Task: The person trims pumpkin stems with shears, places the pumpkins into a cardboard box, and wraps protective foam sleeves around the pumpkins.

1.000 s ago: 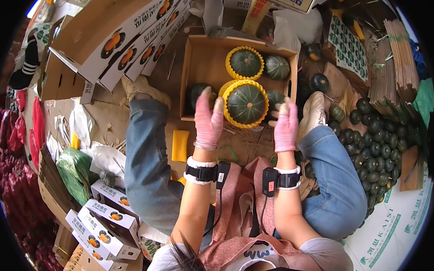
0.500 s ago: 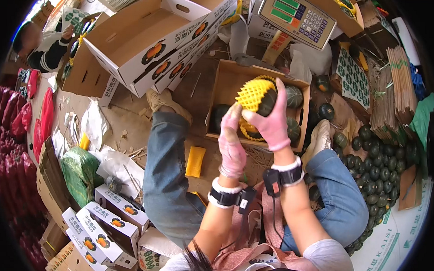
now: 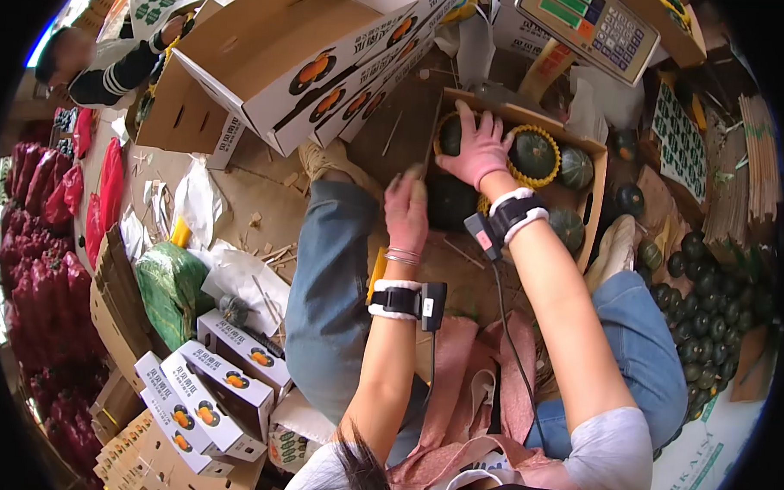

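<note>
My right hand (image 3: pixel 479 149), in a pink glove, reaches over the cardboard box (image 3: pixel 594 196) with its fingers spread. Its fingertips are at a dark green pumpkin (image 3: pixel 449 136) in yellow foam netting, in the box's far left corner. Beside that hand, another pumpkin (image 3: pixel 534 154) sits with a yellow net ring round it. Bare pumpkins (image 3: pixel 576 168) lie along the box's right side, and a dark one (image 3: pixel 453 201) is at the near left. My left hand (image 3: pixel 406 209), also gloved in pink, is just outside the box's left side, its fingers smeared by motion.
A large printed carton (image 3: pixel 260 63) stands at the upper left, with a person (image 3: pixel 104 75) behind it. A digital scale (image 3: pixel 589 27) is beyond the box. Many loose pumpkins (image 3: pixel 701 308) are piled at the right. Folded printed cartons (image 3: pixel 201 394) lie at the lower left.
Both hands held a netted pumpkin above the box. They have since parted: the right now reaches down into the box's far left, the left has drawn away left. The view has shifted.
</note>
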A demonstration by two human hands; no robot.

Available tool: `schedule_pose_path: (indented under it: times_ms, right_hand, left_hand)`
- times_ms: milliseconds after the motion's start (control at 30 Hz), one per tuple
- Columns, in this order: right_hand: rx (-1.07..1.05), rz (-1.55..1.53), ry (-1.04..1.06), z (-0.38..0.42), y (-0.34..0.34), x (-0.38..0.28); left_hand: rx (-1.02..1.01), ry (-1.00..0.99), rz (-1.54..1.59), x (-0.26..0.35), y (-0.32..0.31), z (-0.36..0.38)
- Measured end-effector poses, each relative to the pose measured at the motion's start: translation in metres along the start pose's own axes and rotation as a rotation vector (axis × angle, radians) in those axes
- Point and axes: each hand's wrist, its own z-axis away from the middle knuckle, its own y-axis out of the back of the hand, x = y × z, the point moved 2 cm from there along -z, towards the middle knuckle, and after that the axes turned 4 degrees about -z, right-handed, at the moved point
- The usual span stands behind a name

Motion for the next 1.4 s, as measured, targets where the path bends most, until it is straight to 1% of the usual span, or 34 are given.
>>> schedule_pose_path:
  times_ms: [33,100,133,167,200,233,300,333,367,433,467,500,567,600,633,667,700,733,767,867,900,933,967,1000,1033,1067,1100,1133,1167,1200,1233,1300,1367,1400]
  right_hand:
    - [0.077,-0.112,0.004,0.007,0.006,0.004]
    - [0.360,-0.189,0.060,0.026,0.015,0.026]
    - [0.581,-0.367,0.212,0.038,0.023,0.042]
    - [0.762,-0.393,0.211,0.056,0.026,0.059]
    - [0.798,-0.466,0.110,0.074,0.026,0.074]
    - [0.812,-0.461,0.025,0.088,0.020,0.093]
    - [0.753,-0.490,-0.061,0.112,0.008,0.120]
    - [0.733,-0.488,-0.070,0.122,0.008,0.124]
    - [0.711,-0.484,-0.080,0.130,0.008,0.127]
    - [0.604,-0.405,0.046,0.139,0.021,0.097]
    - [0.484,-0.362,0.196,0.134,0.016,0.080]
    - [0.364,-0.319,0.341,0.127,0.009,0.060]
    - [0.113,-0.135,0.233,0.114,0.002,0.015]
    - [0.006,-0.075,0.129,0.106,0.002,-0.003]
    - [-0.101,-0.020,0.023,0.097,0.001,-0.016]
    - [-0.173,0.063,-0.020,0.085,-0.014,-0.022]
    - [-0.169,0.135,-0.071,0.075,-0.030,-0.026]
    - [-0.159,0.140,-0.110,0.071,-0.037,-0.030]
    - [-0.150,0.154,-0.147,0.068,-0.040,-0.032]
    - [-0.115,0.136,-0.167,0.071,-0.041,-0.035]
    - [-0.117,0.136,-0.165,0.070,-0.040,-0.034]
    - [-0.114,0.122,-0.154,0.074,-0.030,-0.033]
    - [-0.073,0.047,-0.141,0.082,-0.016,-0.031]
    - [0.039,-0.051,-0.113,0.090,-0.005,-0.026]
    - [0.140,-0.151,-0.075,0.102,0.006,-0.018]
    - [0.187,-0.296,-0.062,0.116,0.023,-0.005]
    - [0.408,-0.342,-0.013,0.134,0.029,0.009]
    - [0.524,-0.339,0.006,0.146,0.032,0.028]
    - [0.614,-0.329,0.034,0.154,0.031,0.048]
    - [0.588,-0.325,-0.051,0.157,0.020,0.067]
    - [0.421,-0.190,-0.138,0.158,0.013,0.084]
    - [0.328,0.087,-0.133,0.174,0.022,0.095]
    - [0.136,0.048,0.063,0.210,0.070,0.075]
    - [0.077,-0.179,0.266,0.227,0.077,0.067]
  left_hand:
    - [0.175,0.175,0.087,0.008,0.013,0.005]
    - [0.237,0.487,-0.036,-0.023,0.029,0.028]
    - [-0.052,0.570,-0.219,-0.051,0.031,0.043]
    - [-0.342,0.642,-0.404,-0.069,0.030,0.058]
    - [-0.570,0.717,-0.507,-0.055,0.033,0.065]
    - [-0.798,0.785,-0.610,-0.039,0.036,0.071]
    - [-0.856,0.836,-0.705,-0.041,0.037,0.081]
    - [-0.884,0.861,-0.752,-0.046,0.037,0.086]
    - [-0.814,0.849,-0.769,-0.057,0.036,0.094]
    - [-0.678,0.825,-0.801,-0.082,0.035,0.111]
    - [-0.694,0.847,-0.787,-0.083,0.036,0.113]
    - [-0.652,0.830,-0.794,-0.083,0.036,0.116]
    - [-0.566,0.786,-0.814,-0.089,0.037,0.124]
    - [-0.513,0.696,-0.857,-0.092,0.036,0.128]
    - [-0.512,0.694,-0.849,-0.094,0.037,0.128]
    - [-0.513,0.690,-0.843,-0.095,0.037,0.126]
    - [-0.518,0.687,-0.835,-0.097,0.038,0.125]
    - [-0.528,0.630,-0.858,-0.105,0.039,0.126]
    - [-0.571,0.659,-0.852,-0.116,0.038,0.125]
    - [-0.681,0.756,-0.752,-0.140,0.035,0.124]
    - [-0.629,0.724,-0.797,-0.143,0.034,0.120]
    - [-0.647,0.650,-0.821,-0.141,0.034,0.113]
    - [-0.662,0.582,-0.847,-0.134,0.037,0.106]
    - [-0.527,0.601,-0.715,-0.126,0.041,0.100]
    - [-0.389,0.627,-0.587,-0.104,0.049,0.092]
    - [-0.333,0.745,-0.335,-0.076,0.058,0.081]
    - [-0.261,0.846,-0.079,-0.052,0.068,0.073]
    - [-0.144,0.764,0.155,-0.038,0.075,0.071]
    - [-0.099,0.794,0.257,-0.020,0.082,0.068]
    - [-0.098,0.747,0.424,-0.004,0.086,0.068]
    - [-0.104,0.693,0.590,0.015,0.087,0.071]
    - [-0.137,0.666,0.769,0.059,0.081,0.081]
    - [-0.201,0.700,0.888,0.075,0.073,0.095]
    - [-0.226,0.720,0.909,0.091,0.072,0.101]
